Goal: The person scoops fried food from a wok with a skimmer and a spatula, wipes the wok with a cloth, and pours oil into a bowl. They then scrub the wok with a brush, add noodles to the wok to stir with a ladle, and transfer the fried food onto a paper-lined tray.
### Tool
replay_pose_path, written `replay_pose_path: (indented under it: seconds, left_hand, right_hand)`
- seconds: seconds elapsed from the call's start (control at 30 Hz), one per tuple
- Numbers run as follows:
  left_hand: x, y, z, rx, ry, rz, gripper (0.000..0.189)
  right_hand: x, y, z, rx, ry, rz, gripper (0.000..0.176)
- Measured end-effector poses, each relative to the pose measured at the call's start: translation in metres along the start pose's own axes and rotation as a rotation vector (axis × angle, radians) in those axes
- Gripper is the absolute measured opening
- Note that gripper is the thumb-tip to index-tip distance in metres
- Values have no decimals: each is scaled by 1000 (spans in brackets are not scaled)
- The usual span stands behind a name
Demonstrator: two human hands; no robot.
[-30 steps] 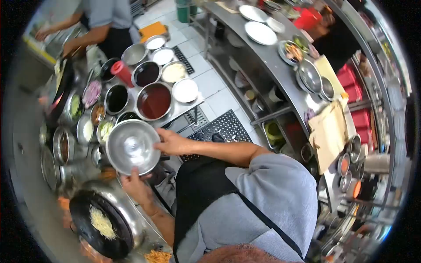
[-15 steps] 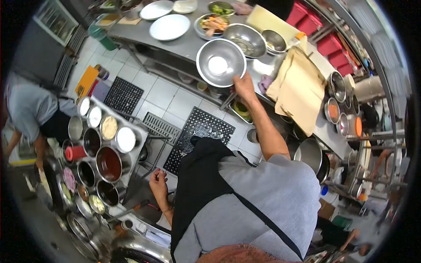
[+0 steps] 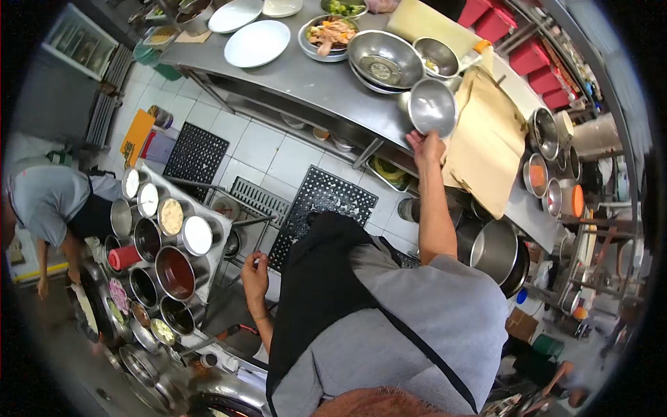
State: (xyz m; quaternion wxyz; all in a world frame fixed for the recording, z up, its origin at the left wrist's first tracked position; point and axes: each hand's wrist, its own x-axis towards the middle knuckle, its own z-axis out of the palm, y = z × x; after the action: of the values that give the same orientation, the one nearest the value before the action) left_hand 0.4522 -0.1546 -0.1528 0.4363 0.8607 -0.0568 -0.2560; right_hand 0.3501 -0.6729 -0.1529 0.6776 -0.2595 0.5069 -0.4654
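Observation:
My right hand (image 3: 427,144) grips the lower rim of a small steel bowl (image 3: 432,108) at the front edge of the steel counter (image 3: 313,80). The bowl is tilted, and its inside looks bare. Just behind it stands a larger steel bowl (image 3: 385,61) stacked on another. A smaller steel bowl (image 3: 436,57) with some pale food sits beyond. Brown paper sheets (image 3: 486,139) lie to the right of my hand. Down at my side, my left hand (image 3: 255,274) has its fingers curled together, and a small pale spot shows between them that I cannot identify.
White plates (image 3: 257,44) and a bowl of mixed food (image 3: 328,35) stand on the counter. Black rubber mats (image 3: 323,205) lie on the tiled floor. At left is a stand of steel food containers (image 3: 175,272); a co-worker (image 3: 59,198) leans beyond it.
My right hand has carried the steel bowl right and lowered it toward the counter edge, uncovering the larger bowl. My left hand has risen slightly, fingers still curled. The co-worker's arms have shifted.

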Motion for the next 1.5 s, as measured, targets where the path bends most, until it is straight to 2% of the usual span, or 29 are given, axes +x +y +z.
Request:
replay_pose_path:
  seconds: [0.07,0.1,0.2,0.23,0.27,0.3,0.33,0.37,0.4,0.43,0.47,0.5,0.53,0.6,0.67,0.7,0.83,0.97,1.1,1.17,1.27,1.3,1.33,1.37,1.4,1.43,1.47,1.5]
  left_hand:
    - [-5,-1,-1,5,60,-66,25]
    - [-8,-1,0,-33,93,-58,24]
    - [-26,8,0,-111,230,-82,21]
    - [-29,9,2,-155,229,-89,20]
    - [-35,7,3,-199,237,-97,20]
    - [-38,3,6,-149,263,-84,20]
    - [-42,-4,12,-97,281,-81,21]
    - [-45,-16,23,-110,299,-89,21]
    - [-47,-26,30,-123,309,-88,21]
    - [-52,-26,32,-111,343,-96,21]
    - [-55,-25,36,-95,363,-99,21]
    - [-59,-23,36,-116,358,-141,21]
    - [-62,-21,34,-135,348,-176,21]
    - [-67,-26,35,-170,428,-204,21]
    - [-72,-37,34,-145,425,-137,23]
    - [-78,-30,25,-155,408,-176,23]
    - [-86,-42,15,-180,434,-227,22]
    - [-94,-58,13,-224,518,-199,19]
    - [-111,-76,12,-236,634,-175,18]
    - [-127,-78,5,-277,619,-177,20]
    - [-154,-75,-9,-321,611,-152,22]
    - [-164,-73,-15,-330,632,-134,22]
    - [-173,-71,-21,-334,634,-124,22]
    - [-184,-68,-26,-340,665,-113,22]
    - [-190,-68,-29,-348,688,-98,21]
    - [-191,-75,-26,-306,696,-116,21]
    - [-198,-76,-29,-310,717,-82,21]
    - [-206,-73,-33,-320,716,-99,20]
  right_hand:
    - [26,-2,1,70,56,1,46]
    - [61,6,-9,84,47,19,35]
    - [112,-7,-24,-232,-170,189,50]
    - [-16,-48,40,-293,-56,148,48]
    - [33,-29,15,-307,-115,8,54]
    - [56,-23,-10,-488,-398,-169,52]
    - [95,-21,-23,-1181,-614,-744,43]
    - [55,-25,1,-800,-480,-478,30]
    - [125,-27,-13,-1239,-569,-399,49]
    - [240,-16,-39,-952,-690,-408,48]
    - [237,-23,-24,-1015,-534,-350,43]
    - [246,-27,-10,-1718,-392,-783,52]
    - [233,-31,-4,-1785,-334,-854,52]
    - [205,-33,6,-1614,-361,-778,52]
    - [169,-27,24,-1507,-401,-718,51]
    - [148,-21,30,-1452,-406,-705,51]
    - [91,-16,47,-1331,-457,-660,50]
    - [42,-14,60,-1210,-516,-575,50]
    - [-21,-2,76,-1080,-634,-399,49]
    - [-63,16,86,-1036,-731,-244,49]
    - [-186,73,97,-1055,-999,78,48]
    - [-189,122,103,-1130,-1343,-6,46]
    - [-271,145,92,-1081,-1535,54,44]
    - [-335,170,86,-1169,-1758,70,40]
    - [-378,194,79,-1206,-2043,57,35]
    - [-406,232,72,-1164,-2388,-348,32]
    - [-449,258,60,-1062,-2484,-319,31]
    - [-481,285,52,-1115,-2585,-460,35]
